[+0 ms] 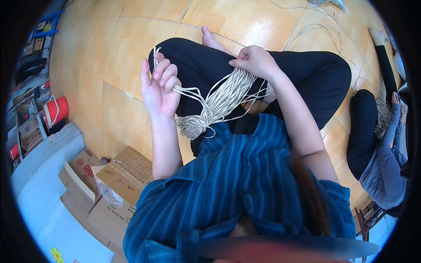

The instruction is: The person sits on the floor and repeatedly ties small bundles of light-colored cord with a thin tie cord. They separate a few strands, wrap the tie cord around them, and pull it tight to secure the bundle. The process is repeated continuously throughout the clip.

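A bundle of pale beige cords [219, 103] lies across my lap, its looped, bunched end near my shirt and its strands fanning toward the upper right. My left hand [161, 85], palm up, has its fingers curled round a few cords that run from the bundle; their cut ends stick up above the fingers, and the thumb stands away. With thumb and fingers pinched, my right hand [254, 61] grips the bundle at its far end. Some loose strands hang beneath my right wrist.
Cardboard boxes [125, 173] stand at lower left, by a pale blue wall [48, 184]. A red bucket [55, 110] sits on a cluttered shelf at left. Loose cord [318, 27] trails over the wooden floor [94, 48]. At right another person [386, 162] sits with a similar cord bundle [383, 117].
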